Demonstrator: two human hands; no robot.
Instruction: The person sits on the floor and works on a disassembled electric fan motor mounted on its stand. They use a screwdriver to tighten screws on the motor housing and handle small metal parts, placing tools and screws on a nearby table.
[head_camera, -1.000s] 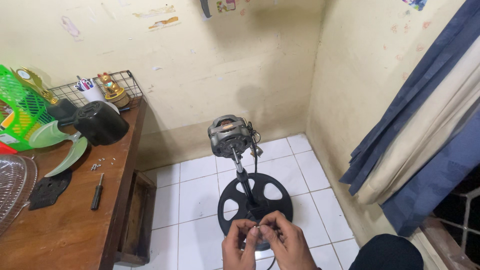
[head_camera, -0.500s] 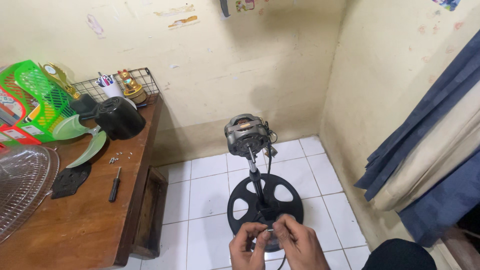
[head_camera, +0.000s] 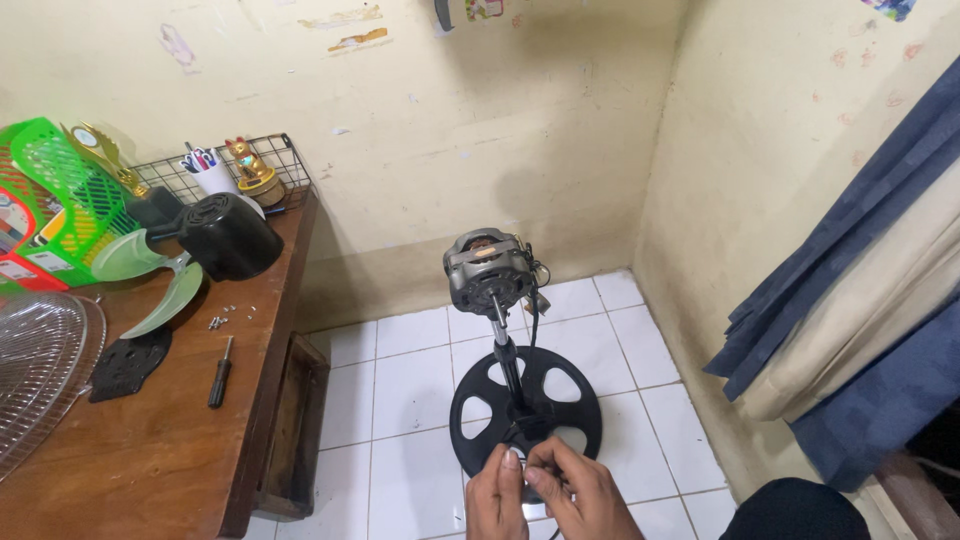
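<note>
Over white tiles — both hands (head_camera: 545, 492) pinch thin black cord (head_camera: 533, 335) | bare metal motor (head_camera: 487, 270) | round spoked base (head_camera: 525, 405)

A white tiled floor (head_camera: 400, 380) carries the fan stand's round black base (head_camera: 525, 410); screwdriver (head_camera: 220, 372) lies on the wooden table (head_camera: 130, 460).

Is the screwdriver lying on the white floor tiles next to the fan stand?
No, the screwdriver lies on the wooden table, apart from the fan stand on the tiled floor.

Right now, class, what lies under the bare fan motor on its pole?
Under the fan motor stands a round black base on white floor tiles; both hands cover its near edge.
</note>
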